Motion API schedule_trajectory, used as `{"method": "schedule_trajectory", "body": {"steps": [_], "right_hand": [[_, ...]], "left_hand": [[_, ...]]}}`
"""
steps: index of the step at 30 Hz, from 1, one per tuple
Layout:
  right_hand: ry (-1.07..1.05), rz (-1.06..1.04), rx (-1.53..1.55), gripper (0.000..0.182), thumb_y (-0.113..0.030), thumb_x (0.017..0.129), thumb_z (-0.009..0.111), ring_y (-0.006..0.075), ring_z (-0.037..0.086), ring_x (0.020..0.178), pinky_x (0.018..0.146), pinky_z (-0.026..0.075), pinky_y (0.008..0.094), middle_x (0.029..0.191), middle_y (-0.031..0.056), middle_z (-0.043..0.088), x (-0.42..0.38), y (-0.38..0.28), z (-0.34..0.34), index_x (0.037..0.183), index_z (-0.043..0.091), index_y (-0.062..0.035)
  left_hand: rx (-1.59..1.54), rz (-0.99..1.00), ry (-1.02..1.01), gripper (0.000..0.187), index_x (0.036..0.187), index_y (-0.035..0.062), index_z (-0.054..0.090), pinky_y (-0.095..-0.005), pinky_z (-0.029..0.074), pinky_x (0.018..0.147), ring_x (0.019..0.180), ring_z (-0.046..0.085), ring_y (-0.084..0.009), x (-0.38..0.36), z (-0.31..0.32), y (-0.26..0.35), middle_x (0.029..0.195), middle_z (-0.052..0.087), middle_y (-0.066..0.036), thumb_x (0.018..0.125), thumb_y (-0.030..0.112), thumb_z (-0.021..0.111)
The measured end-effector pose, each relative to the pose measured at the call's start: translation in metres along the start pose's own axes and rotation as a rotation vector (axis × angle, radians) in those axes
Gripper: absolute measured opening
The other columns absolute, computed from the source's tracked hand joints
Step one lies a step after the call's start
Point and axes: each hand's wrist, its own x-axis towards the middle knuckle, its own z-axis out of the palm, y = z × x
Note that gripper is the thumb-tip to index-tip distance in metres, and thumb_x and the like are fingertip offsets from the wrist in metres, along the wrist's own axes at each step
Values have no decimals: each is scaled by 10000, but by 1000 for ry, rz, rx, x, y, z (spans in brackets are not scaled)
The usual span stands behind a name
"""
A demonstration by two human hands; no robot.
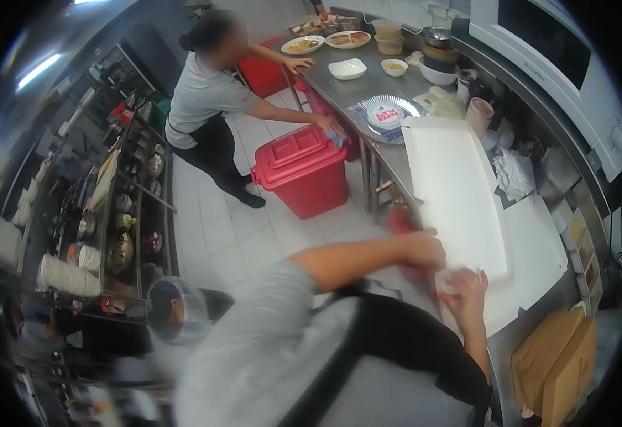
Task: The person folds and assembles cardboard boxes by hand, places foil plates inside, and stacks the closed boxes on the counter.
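Gripping near edge of white cutting board: left hand curled over near-left corner, right hand fingers spread flat on near end, blurred. Board lying on steel counter, atop wider white sheet. Looks stiff, slick, moderately heavy; best held at both long edges. Long axis running near to far, far end toward foil plate stack. Red bin left; co-worker's hand on it.
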Motion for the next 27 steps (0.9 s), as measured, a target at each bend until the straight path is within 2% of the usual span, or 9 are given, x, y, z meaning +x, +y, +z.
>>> {"method": "schedule_trajectory", "body": {"steps": [3,6,9,12,15,18,21,24,27], "right_hand": [[19,-6,-53,241,-127,657,773,299,517,1185,1106,177,575,1080,14,626,-8,8,-9,873,669,-156],[15,-31,-97,192,-113,681,757,280,536,1151,1104,180,567,1047,10,638,-11,27,-5,849,679,-164],[47,24,-31,132,-98,715,735,262,560,1108,1111,181,544,998,8,656,-4,20,-9,824,688,-154],[97,78,90,95,-102,736,727,251,575,1077,1111,191,519,965,12,669,1,16,-24,814,693,-143],[123,87,174,93,-117,737,732,247,579,1067,1107,203,505,957,18,674,3,17,-35,820,696,-135],[84,56,162,92,-121,733,731,246,580,1023,1085,231,500,925,18,665,3,17,-34,818,698,-133],[-8,-7,40,76,-118,733,721,254,576,934,1008,296,481,856,27,640,10,16,-18,803,691,-122],[-62,43,-58,79,-140,728,717,268,562,859,900,339,455,803,52,605,24,18,-3,766,663,-96],[-79,131,-205,117,-164,729,713,276,556,836,835,344,429,792,69,588,34,28,16,735,631,-80]], "left_hand": [[-107,-1,-10,83,843,220,676,-487,342,932,985,591,-154,-8,-9,-1,915,649,60,792,264,627],[-418,18,30,157,935,207,682,-482,348,959,1083,560,-197,-17,-18,-1,1049,637,26,779,224,668],[-483,-10,317,265,1032,200,666,-483,337,1008,1192,503,-250,-24,-19,10,1186,582,-11,769,201,700],[-464,52,485,299,1073,196,643,-529,287,1068,1243,463,-283,-31,-27,8,1259,526,-33,779,219,698],[-255,97,651,175,950,211,669,-530,312,1049,1178,504,-249,-29,-31,5,1124,598,-10,784,165,639],[-206,90,449,86,885,210,661,-597,217,1099,1208,499,-216,-19,-37,-2,1042,619,53,800,211,672],[33,149,309,48,797,218,644,-602,217,1092,1145,528,-188,-4,-23,-3,909,617,85,799,256,673],[-4,186,293,93,784,223,638,-608,225,1080,1066,545,-186,6,-11,0,882,600,73,777,306,682],[-24,175,454,117,826,228,640,-580,270,1045,974,551,-184,9,1,9,858,590,65,760,310,688]]}}
